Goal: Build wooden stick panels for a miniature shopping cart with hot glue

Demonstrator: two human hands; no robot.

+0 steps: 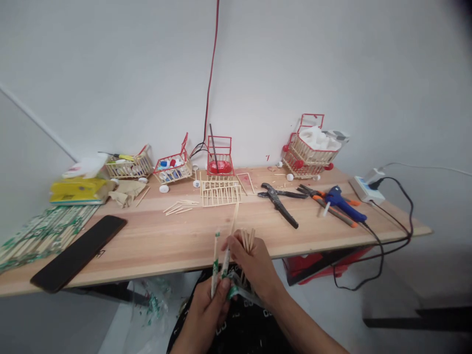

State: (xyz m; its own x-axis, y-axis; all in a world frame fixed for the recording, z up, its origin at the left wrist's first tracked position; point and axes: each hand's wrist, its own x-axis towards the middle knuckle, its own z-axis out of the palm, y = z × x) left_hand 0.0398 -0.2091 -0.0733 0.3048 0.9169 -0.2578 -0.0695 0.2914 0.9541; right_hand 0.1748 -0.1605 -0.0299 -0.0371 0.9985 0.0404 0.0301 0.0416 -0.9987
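Note:
In front of the table's near edge, my left hand (212, 301) is closed round chopsticks in white and green paper wrappers. One wrapped chopstick pack (215, 260) points upward from its grip. My right hand (254, 258) pinches a bare wooden chopstick (234, 219) whose lower end sits in a torn wrapper (225, 263). Several more bare chopsticks (248, 238) stick up from the same hand's curled fingers. A loose strip of wrapper (243, 293) hangs between both hands. Farther back on the table lies a small wooden stick frame (221, 195), apart from my hands.
On the wooden table (155, 246) are wrapped chopsticks (47, 231), a black phone (79, 253), pliers (278, 204), a blue glue gun (342, 204) and a power strip (366, 189). Small stick carts (308, 152) stand along the wall. A black cord (381, 255) hangs off the right edge.

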